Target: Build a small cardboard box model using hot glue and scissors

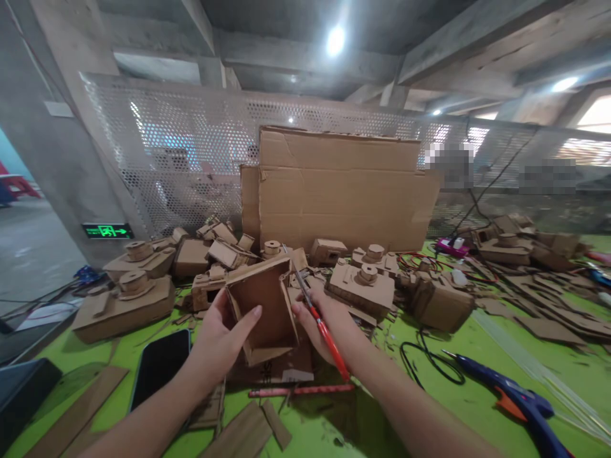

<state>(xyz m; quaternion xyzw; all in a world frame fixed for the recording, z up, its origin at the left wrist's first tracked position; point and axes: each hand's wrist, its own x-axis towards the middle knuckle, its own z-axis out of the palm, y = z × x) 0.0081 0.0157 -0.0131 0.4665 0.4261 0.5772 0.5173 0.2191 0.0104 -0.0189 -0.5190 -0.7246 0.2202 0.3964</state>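
"Left hand point(220, 336) first: what is it doing?"

"Clamped on the open cardboard box point(265, 299), thumb over the near side and reaching inside, the other fingers behind the left wall. The box is tilted, its open side toward the wearer, in the middle of the view."

"And the right hand point(331, 318)?"

"Closed around the red-handled tool point(333, 346). Its slim metal end points up and away, along the box's right wall. The thumb is right at that wall, but I can't tell whether it presses on it."

"What lies just below them?"

"A pinkish-red pencil point(305, 390) flat on the green counter point(377, 436), with loose cardboard pieces nearer the wearer. A dark phone point(161, 361) lies left of the box, partly behind the left forearm."

"Anything over on the right?"

"A blue glue gun point(508, 386) with an orange trigger, its nozzle toward the middle. Near it is a looped black cable point(432, 376), and clear sticks point(568, 397) lie beyond the gun."

"And farther back?"

"Boxy cardboard models with round knobs on top: two at the left, the nearer one point(125, 308) larger in view, and another point(361, 289) just right of the right hand. Behind them stands a large cardboard sheet point(341, 207), in front of a perforated screen point(200, 130)."
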